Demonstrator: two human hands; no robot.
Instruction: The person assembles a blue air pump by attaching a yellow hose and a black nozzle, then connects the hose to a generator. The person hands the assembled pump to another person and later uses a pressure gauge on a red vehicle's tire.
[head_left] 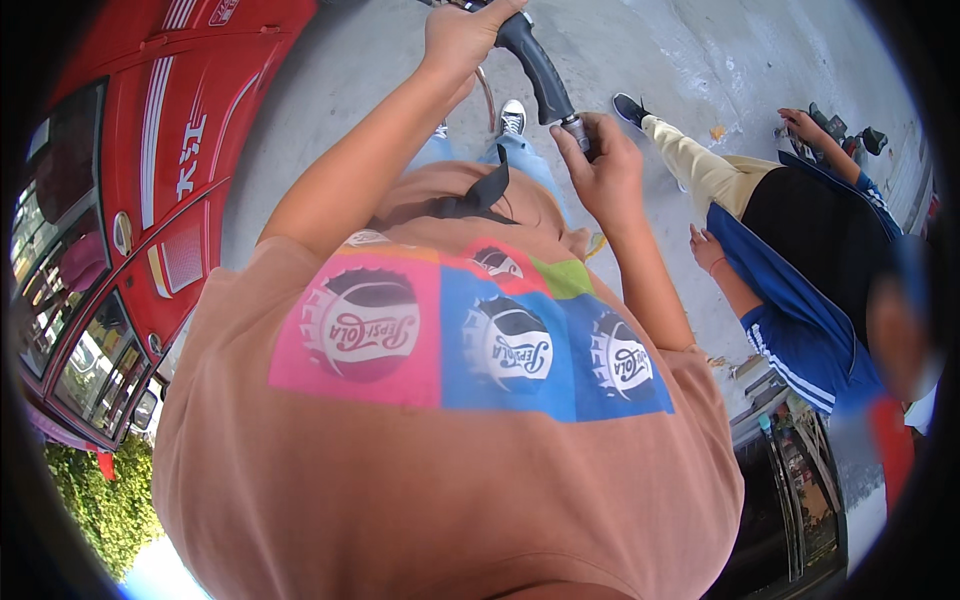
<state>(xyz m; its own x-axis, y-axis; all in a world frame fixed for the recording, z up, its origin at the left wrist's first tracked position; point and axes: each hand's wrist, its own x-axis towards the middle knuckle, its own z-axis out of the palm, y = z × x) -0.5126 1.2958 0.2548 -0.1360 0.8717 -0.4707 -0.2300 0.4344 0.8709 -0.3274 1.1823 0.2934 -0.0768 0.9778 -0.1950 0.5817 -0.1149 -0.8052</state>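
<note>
A gun-like tool with a curved black grip point(540, 70) and metal parts at its upper end is held out in front of me, over the concrete. It looks like a spray gun, but its top is cut off by the upper edge. My left hand point(465, 42) is closed around that upper end. At the lower end of the grip is a metal fitting point(576, 130). My right hand point(607, 165) has its thumb and fingers closed on this fitting. A thin curved metal piece point(488, 98) hangs beside the grip, below my left hand.
A red vehicle point(185, 130) with side windows stands along my left. To the right is another person point(815, 235) in a blue jacket and pale trousers, one hand by a dark device point(845, 135). Grey concrete floor point(350, 75) lies ahead, with a dry leaf point(717, 132) on it.
</note>
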